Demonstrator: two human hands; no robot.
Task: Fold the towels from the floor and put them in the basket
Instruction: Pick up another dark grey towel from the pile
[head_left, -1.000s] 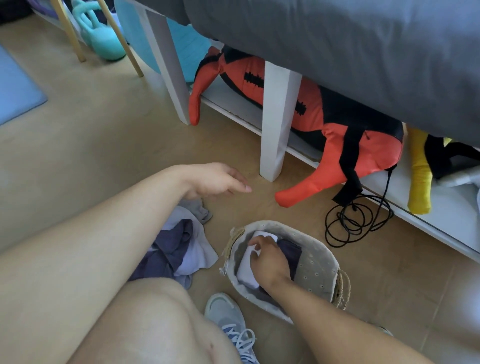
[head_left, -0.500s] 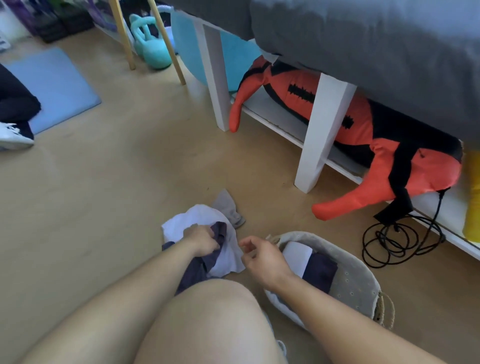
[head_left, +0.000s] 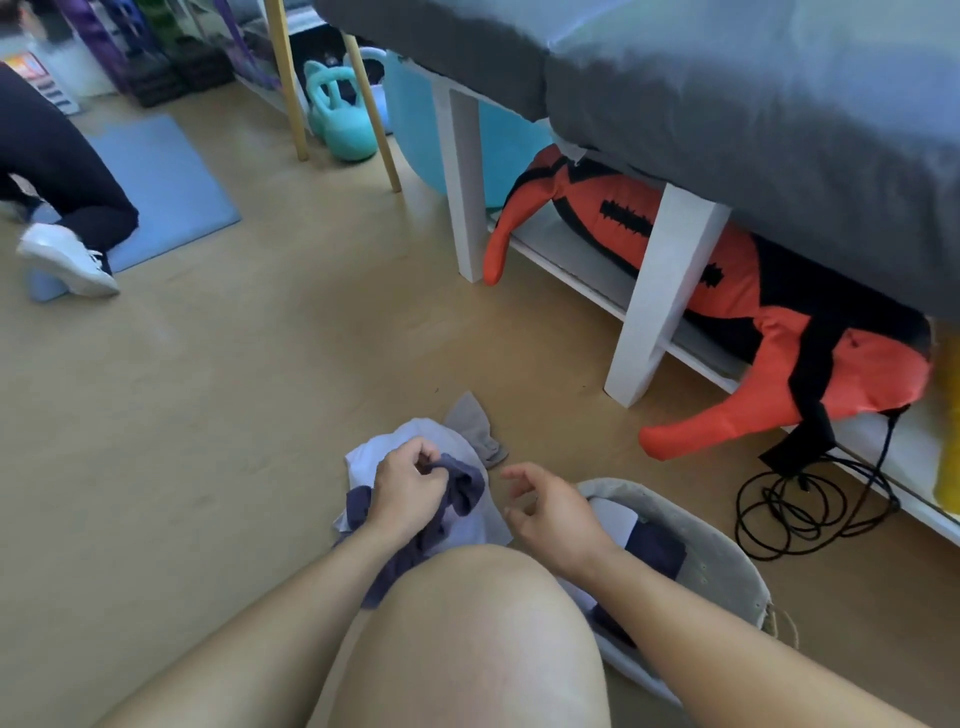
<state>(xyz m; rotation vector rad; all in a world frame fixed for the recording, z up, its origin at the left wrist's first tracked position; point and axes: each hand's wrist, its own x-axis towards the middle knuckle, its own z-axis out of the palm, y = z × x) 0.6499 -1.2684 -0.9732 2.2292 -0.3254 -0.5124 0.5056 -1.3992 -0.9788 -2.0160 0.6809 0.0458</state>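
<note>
Head view: beside the basket (head_left: 727, 566), already holding folded towels, the loose pile lies on the floor. Left hand (head_left: 408, 486) grips the navy towel (head_left: 462, 486); right hand (head_left: 550, 512) hovers, fingers relaxed. Best to lift it clear and take opposite corners.

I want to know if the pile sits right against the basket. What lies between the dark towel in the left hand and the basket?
In the head view, the white towel and the open right hand lie between the dark towel and the basket.

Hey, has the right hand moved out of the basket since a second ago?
Yes. The right hand has left the inside of the basket and now hovers open beyond its rim, toward the floor pile where the left hand grips a dark towel.
</note>
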